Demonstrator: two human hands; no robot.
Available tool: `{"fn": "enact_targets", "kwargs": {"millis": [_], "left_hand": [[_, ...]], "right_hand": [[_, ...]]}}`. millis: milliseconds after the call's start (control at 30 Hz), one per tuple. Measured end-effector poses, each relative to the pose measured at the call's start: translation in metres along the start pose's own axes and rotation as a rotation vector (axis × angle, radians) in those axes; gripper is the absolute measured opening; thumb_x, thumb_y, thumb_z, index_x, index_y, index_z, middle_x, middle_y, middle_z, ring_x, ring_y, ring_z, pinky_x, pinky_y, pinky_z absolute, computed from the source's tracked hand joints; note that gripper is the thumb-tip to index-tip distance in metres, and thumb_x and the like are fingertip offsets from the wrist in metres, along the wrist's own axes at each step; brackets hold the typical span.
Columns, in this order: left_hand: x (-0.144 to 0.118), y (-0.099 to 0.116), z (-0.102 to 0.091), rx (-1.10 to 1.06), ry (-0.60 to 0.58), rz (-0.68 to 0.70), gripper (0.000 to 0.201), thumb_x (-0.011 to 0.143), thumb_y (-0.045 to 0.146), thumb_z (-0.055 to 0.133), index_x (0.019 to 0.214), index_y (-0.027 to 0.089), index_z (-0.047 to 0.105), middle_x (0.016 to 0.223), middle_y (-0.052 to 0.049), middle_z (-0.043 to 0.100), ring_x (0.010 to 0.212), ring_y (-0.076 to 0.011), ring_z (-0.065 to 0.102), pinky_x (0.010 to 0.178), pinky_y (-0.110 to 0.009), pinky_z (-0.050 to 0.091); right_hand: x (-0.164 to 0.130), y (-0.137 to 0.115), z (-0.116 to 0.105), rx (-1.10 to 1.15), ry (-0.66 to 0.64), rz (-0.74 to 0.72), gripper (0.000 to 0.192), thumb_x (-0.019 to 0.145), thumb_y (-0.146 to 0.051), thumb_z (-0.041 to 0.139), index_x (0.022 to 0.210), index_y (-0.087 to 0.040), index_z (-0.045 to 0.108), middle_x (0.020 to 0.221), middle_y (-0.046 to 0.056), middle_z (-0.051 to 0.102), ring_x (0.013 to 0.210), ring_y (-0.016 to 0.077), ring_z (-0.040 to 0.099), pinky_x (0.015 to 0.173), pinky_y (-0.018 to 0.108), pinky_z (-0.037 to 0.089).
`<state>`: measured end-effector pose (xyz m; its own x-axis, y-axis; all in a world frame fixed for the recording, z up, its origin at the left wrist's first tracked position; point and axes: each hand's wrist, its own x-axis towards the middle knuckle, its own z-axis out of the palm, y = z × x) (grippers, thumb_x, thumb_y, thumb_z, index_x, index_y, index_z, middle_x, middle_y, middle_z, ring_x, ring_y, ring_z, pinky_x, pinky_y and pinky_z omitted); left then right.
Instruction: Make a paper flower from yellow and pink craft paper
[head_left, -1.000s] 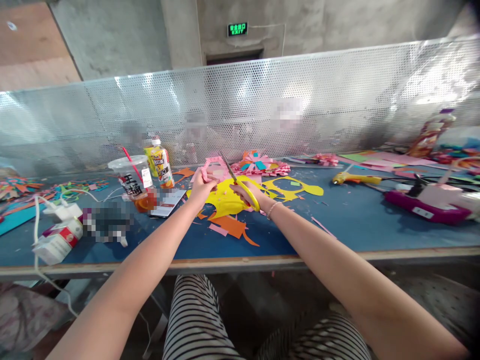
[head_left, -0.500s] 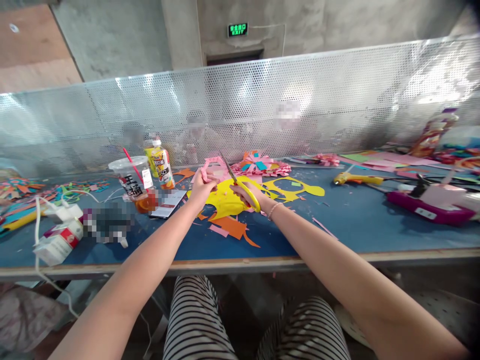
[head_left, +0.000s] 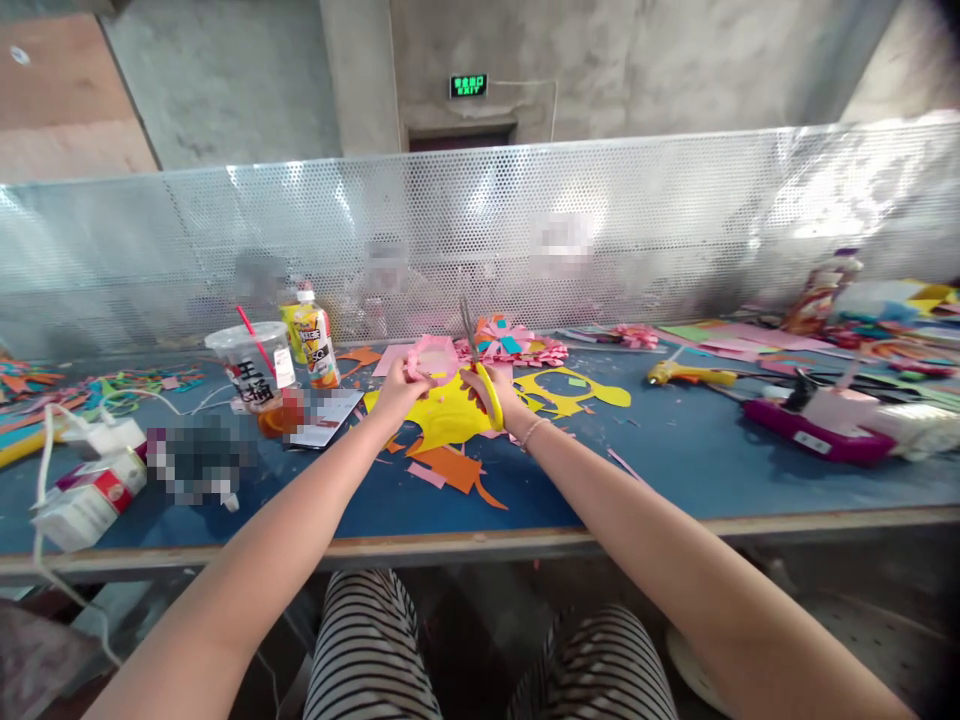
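Perforated metal screening is running along the back of a blue worktop [head_left: 675,450] that is carrying paper scraps, a plastic cup [head_left: 251,365] and a glue gun [head_left: 686,375]. Just above the yellow sheet [head_left: 442,415], the left hand [head_left: 397,385] is pinching a pink paper piece [head_left: 431,358] between thumb and fingers. The right hand [head_left: 499,395] is closing around the yellow handles of the scissors [head_left: 480,370], whose blades are pointing up and away, meeting the pink piece's edge. The step in hand looks like trimming the pink shape. A next snip would probably call for the left hand turning the paper into the blades while the right is working the handles.
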<state>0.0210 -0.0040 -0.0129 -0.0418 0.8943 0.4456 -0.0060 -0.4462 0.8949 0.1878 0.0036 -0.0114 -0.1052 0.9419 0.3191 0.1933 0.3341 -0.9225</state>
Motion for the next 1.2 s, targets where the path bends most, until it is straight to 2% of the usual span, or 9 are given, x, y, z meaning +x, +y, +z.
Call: {"fn": "enact_targets", "kwargs": {"millis": [267,367,467,567,667,800,900,1067,1200], "left_hand": [[-0.008,0.004,0.002,0.134,-0.073,0.067,0.031,0.057,0.006,0.053,0.085,0.018,0.045,0.065,0.005,0.048,0.054,-0.0054,0.047,0.052,-0.019,0.038],[-0.010,0.008,0.003,0.096,-0.052,0.002,0.033,0.058,0.008,0.056,0.088,0.018,0.045,0.065,0.005,0.049,0.056,-0.0064,0.049,0.053,-0.020,0.041],[-0.012,0.013,0.007,-0.049,-0.011,-0.068,0.038,0.060,0.014,0.062,0.093,0.018,0.043,0.071,0.003,0.052,0.061,-0.0086,0.055,0.056,-0.022,0.045],[-0.015,0.016,0.010,-0.194,-0.044,-0.120,0.036,0.062,0.023,0.066,0.089,0.018,0.042,0.080,0.000,0.056,0.065,-0.0104,0.059,0.060,-0.025,0.048],[-0.014,0.013,0.011,-0.177,-0.066,-0.107,0.040,0.060,0.023,0.070,0.090,0.017,0.043,0.080,0.000,0.057,0.064,-0.0098,0.060,0.064,-0.027,0.049],[-0.011,0.007,0.008,-0.110,-0.026,-0.055,0.043,0.059,0.020,0.070,0.094,0.016,0.045,0.075,0.000,0.059,0.061,-0.0091,0.060,0.066,-0.027,0.050],[-0.010,0.007,0.007,-0.111,-0.058,-0.044,0.045,0.058,0.019,0.070,0.097,0.016,0.046,0.074,0.000,0.059,0.061,-0.0096,0.059,0.065,-0.028,0.050],[-0.012,0.009,0.009,-0.101,-0.064,-0.044,0.043,0.058,0.016,0.069,0.094,0.016,0.046,0.070,0.002,0.056,0.061,-0.0090,0.058,0.063,-0.026,0.050],[-0.009,0.006,0.007,-0.111,-0.022,-0.026,0.039,0.060,0.016,0.066,0.092,0.017,0.044,0.066,0.004,0.054,0.055,-0.0080,0.056,0.058,-0.025,0.049]], "right_hand": [[-0.001,-0.005,-0.002,0.102,-0.019,-0.134,0.026,0.068,-0.041,0.058,0.071,-0.018,0.046,0.054,-0.003,0.052,0.042,0.0064,0.044,0.042,0.019,0.035],[-0.001,-0.005,-0.001,0.057,-0.025,-0.138,0.021,0.067,-0.034,0.058,0.070,-0.018,0.045,0.052,-0.004,0.050,0.042,0.0064,0.044,0.041,0.018,0.033],[0.000,-0.005,0.001,0.057,0.008,-0.131,0.016,0.067,-0.028,0.056,0.069,-0.018,0.044,0.053,-0.004,0.051,0.041,0.0061,0.044,0.040,0.018,0.034],[0.002,-0.003,0.002,0.077,0.030,-0.122,0.015,0.067,-0.027,0.055,0.069,-0.018,0.043,0.053,-0.003,0.052,0.040,0.0063,0.044,0.041,0.019,0.036],[0.004,-0.001,0.002,0.101,0.009,-0.142,0.016,0.066,-0.028,0.056,0.070,-0.018,0.043,0.055,-0.003,0.052,0.043,0.0076,0.048,0.043,0.020,0.040],[0.002,-0.002,0.005,0.131,-0.002,-0.161,0.019,0.065,-0.028,0.058,0.070,-0.019,0.043,0.056,-0.004,0.051,0.050,0.0091,0.052,0.046,0.020,0.042],[0.001,-0.004,0.007,0.131,0.000,-0.145,0.021,0.064,-0.028,0.060,0.069,-0.019,0.042,0.055,-0.004,0.049,0.052,0.0098,0.054,0.047,0.019,0.042],[0.002,-0.004,0.007,0.080,-0.002,-0.132,0.021,0.065,-0.031,0.059,0.069,-0.019,0.042,0.052,-0.005,0.049,0.046,0.0088,0.050,0.044,0.019,0.039],[0.000,-0.004,0.003,-0.016,-0.094,-0.107,0.024,0.068,-0.037,0.059,0.065,-0.018,0.044,0.044,-0.006,0.042,0.038,0.0063,0.039,0.038,0.019,0.031]]}}
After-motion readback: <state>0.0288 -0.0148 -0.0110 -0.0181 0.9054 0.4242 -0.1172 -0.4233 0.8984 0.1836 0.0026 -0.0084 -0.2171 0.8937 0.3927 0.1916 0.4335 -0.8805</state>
